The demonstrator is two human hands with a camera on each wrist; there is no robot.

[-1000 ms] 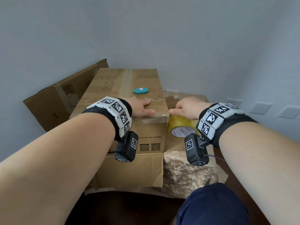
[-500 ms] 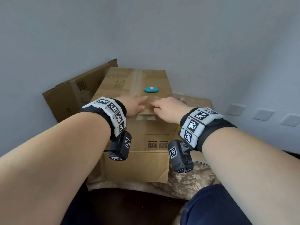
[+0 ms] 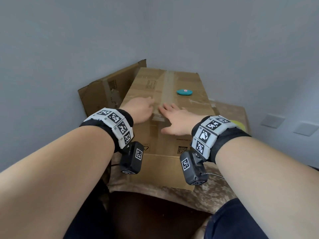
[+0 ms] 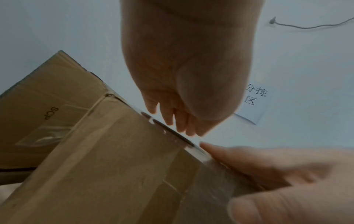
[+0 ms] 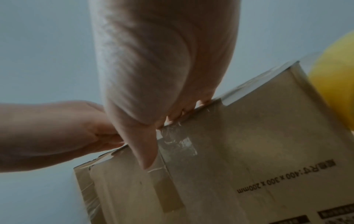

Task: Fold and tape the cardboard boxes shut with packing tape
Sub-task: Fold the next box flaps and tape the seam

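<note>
A closed cardboard box (image 3: 191,104) lies in front of me, with clear packing tape (image 3: 168,85) running along its top seam and down the front face (image 5: 178,144). My left hand (image 3: 141,108) rests flat on the box top at the front edge, just left of the seam. My right hand (image 3: 174,116) lies open over the seam, fingers spread on the top and thumb (image 5: 145,151) pressing the tape end on the front face. The yellow tape roll (image 3: 239,124) sits right of the box, behind my right wrist.
A small teal object (image 3: 184,91) lies on the box top beyond my hands. A second cardboard box (image 3: 105,94) leans against the wall at back left. A patterned beige cloth (image 3: 215,192) covers the surface under the boxes. Walls close in behind and right.
My right hand left the tape roll, moved left onto the box and spread flat over the seam. My left hand slid a little left along the top edge.
</note>
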